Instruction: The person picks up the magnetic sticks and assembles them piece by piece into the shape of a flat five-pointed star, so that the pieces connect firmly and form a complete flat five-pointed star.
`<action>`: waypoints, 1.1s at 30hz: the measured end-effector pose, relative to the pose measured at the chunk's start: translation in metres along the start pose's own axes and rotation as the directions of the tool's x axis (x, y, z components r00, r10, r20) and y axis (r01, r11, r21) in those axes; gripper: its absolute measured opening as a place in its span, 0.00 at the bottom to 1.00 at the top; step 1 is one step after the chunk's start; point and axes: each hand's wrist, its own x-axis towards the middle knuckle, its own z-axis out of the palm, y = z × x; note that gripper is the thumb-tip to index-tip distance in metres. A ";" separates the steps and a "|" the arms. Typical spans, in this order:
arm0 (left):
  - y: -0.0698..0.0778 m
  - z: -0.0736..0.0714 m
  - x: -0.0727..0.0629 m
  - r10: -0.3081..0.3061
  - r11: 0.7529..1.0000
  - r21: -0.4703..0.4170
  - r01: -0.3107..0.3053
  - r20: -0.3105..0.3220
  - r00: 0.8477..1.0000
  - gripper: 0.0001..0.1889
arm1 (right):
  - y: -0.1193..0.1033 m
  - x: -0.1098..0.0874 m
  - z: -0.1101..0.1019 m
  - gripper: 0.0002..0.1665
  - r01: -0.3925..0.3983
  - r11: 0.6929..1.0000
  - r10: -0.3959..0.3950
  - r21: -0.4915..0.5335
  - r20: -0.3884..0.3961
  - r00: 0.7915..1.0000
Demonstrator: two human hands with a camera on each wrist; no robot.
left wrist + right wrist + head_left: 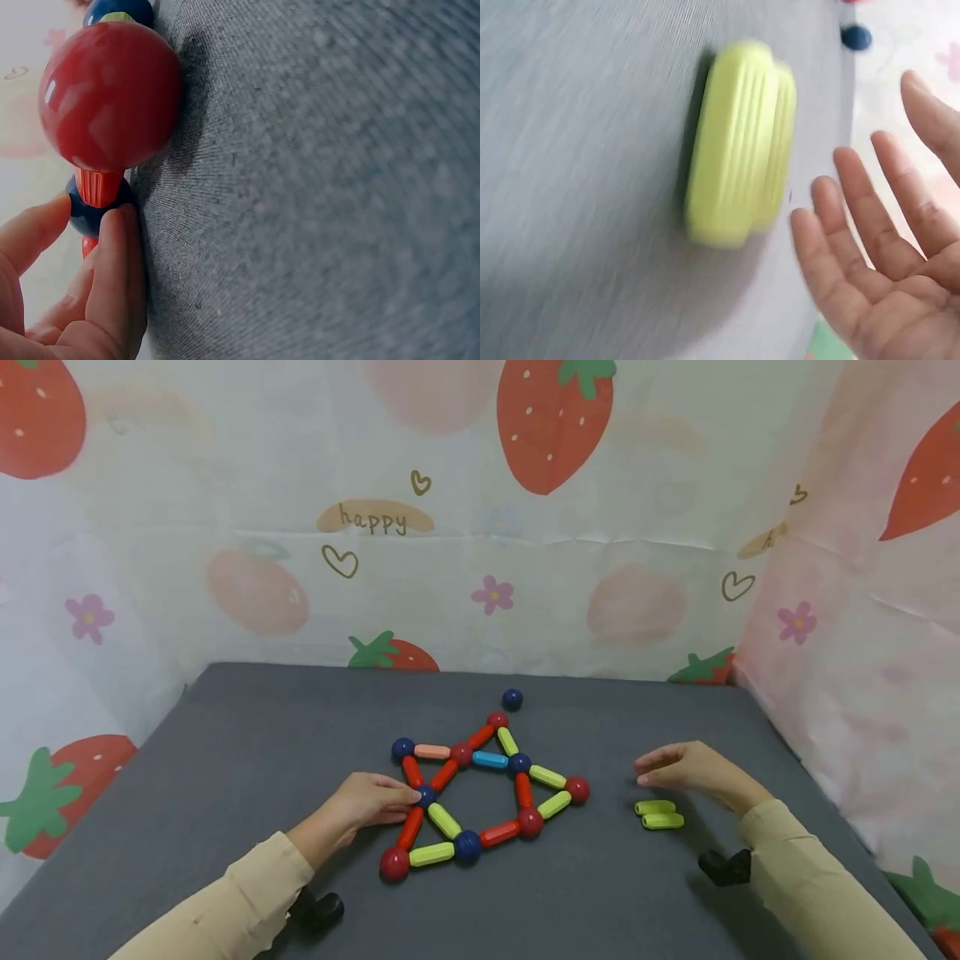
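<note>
My left hand (369,803) pinches a dark blue ball (426,795) between thumb and fingers, at the left side of a star-like figure of colored rods and balls lying on the table. In the left wrist view, a large red ball (112,96) stands in front of that blue ball (88,213), with a red rod (98,187) between them. My right hand (697,772) hovers just behind two loose yellow-green rods (660,821) lying side by side. Seen from the right wrist, its fingers are spread and hold nothing, beside the rods (735,142).
A loose dark blue ball (512,699) lies beyond the figure's far red tip ball (497,721). Grey cloth covers the table (300,718). A strawberry-printed curtain (450,543) stands behind it. Black wrist devices (726,867) hang under both sleeves.
</note>
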 end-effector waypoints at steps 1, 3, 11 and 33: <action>0.000 0.000 0.000 0.000 1.000 -0.004 0.000 0.000 1.000 0.18 | 0.004 -0.004 -0.003 0.32 -0.004 1.000 0.004 -0.005 0.002 1.000; 0.001 -0.001 0.000 0.000 1.000 -0.005 0.000 0.004 1.000 0.18 | 0.011 -0.012 -0.008 0.31 -0.017 1.000 0.017 -0.025 0.010 1.000; 0.003 -0.005 0.003 -0.002 1.000 0.008 0.002 0.013 1.000 0.19 | 0.025 -0.018 -0.012 0.28 -0.024 0.999 0.026 -0.037 0.054 0.998; 0.005 -0.006 0.011 -0.005 1.000 0.031 0.004 0.027 1.000 0.19 | 0.023 -0.011 -0.003 0.20 0.021 0.989 -0.017 -0.150 0.027 0.999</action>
